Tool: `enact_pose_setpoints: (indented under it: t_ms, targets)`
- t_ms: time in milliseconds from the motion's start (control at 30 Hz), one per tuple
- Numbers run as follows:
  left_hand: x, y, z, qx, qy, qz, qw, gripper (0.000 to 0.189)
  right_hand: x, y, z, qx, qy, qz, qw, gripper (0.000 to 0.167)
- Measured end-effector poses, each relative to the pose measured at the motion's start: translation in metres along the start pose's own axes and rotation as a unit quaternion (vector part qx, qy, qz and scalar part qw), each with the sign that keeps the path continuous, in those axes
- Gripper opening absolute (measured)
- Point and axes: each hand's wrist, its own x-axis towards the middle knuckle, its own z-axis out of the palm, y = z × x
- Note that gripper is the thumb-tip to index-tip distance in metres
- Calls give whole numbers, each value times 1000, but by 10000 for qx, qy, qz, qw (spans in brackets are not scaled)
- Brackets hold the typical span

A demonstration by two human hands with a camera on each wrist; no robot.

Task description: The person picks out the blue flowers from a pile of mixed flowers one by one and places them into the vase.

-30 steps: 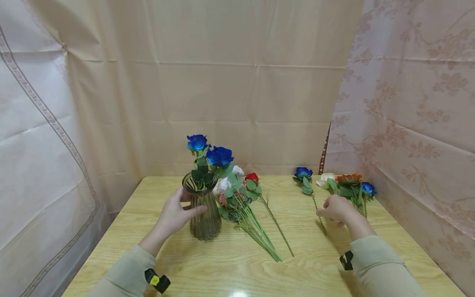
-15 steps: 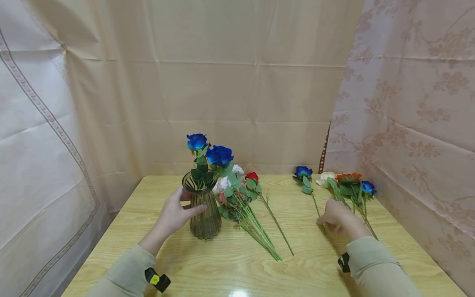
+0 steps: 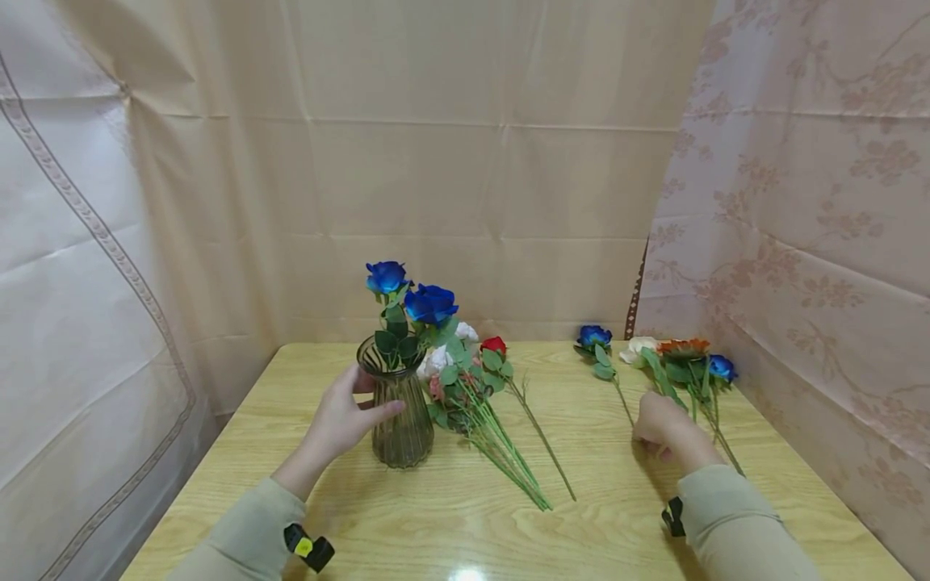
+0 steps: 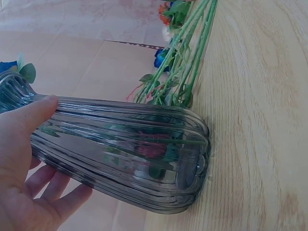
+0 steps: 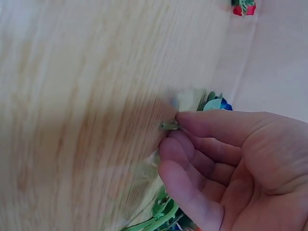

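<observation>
Left hand (image 3: pixel 345 415): gripping | right hand (image 3: pixel 663 424): pinching, fingers (image 5: pixel 185 187) curled

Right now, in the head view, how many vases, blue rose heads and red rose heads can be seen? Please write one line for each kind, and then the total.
Vase: 1
Blue rose heads: 4 (2 above the vase's rim, 2 at the right side of the table)
Red rose head: 1
Total: 6
</observation>
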Motion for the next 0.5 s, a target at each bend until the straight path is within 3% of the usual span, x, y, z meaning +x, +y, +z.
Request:
enact_pose_setpoints:
  t_ms: [267, 500]
  targets:
    - [0, 0, 0, -16, 0, 10, 10000, 65, 2, 0, 1, -145, -100, -34, 9998, 14]
    - [0, -1, 0, -60, 9, 36, 10000, 65, 4, 3, 6, 111, 5, -122, 9999, 21]
